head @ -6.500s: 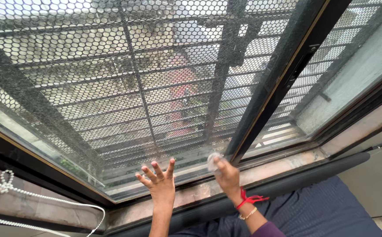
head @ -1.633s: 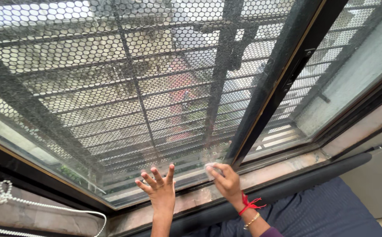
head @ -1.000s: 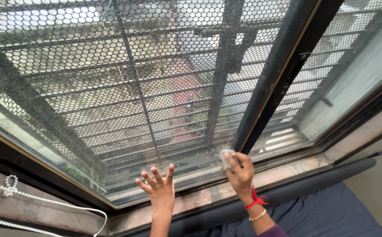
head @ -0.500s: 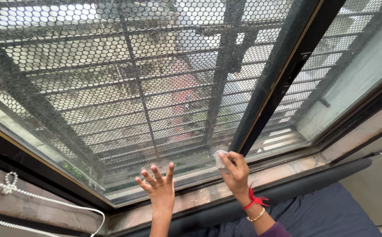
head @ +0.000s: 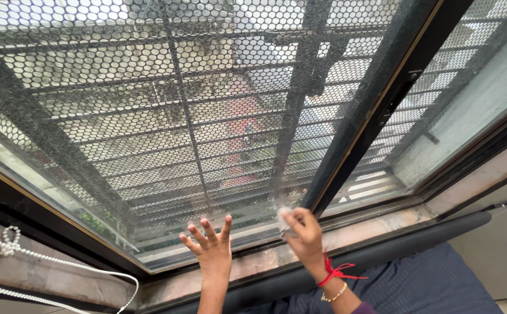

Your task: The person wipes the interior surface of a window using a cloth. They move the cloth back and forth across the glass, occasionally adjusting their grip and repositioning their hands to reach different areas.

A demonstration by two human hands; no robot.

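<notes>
My left hand [head: 211,244] is pressed flat with fingers spread against the lower edge of a dusty window pane [head: 148,116], holding nothing. My right hand [head: 303,231] grips a small crumpled white wipe [head: 284,216] and holds it against the glass low down, just left of the black centre frame bar [head: 375,99]. A red thread and a gold bangle circle the right wrist. Behind the glass is a honeycomb mesh over metal bars.
A stone sill [head: 346,229] runs under the window, with a dark rolled bolster [head: 404,241] and dark blue fabric [head: 428,285] below it. A white bead blind cord [head: 9,244] hangs at the left. A second pane [head: 457,87] lies right of the frame bar.
My right hand with the wipe has slid along the bottom of the glass: right toward the frame bar, then back left and slightly down. The left hand has stayed put.
</notes>
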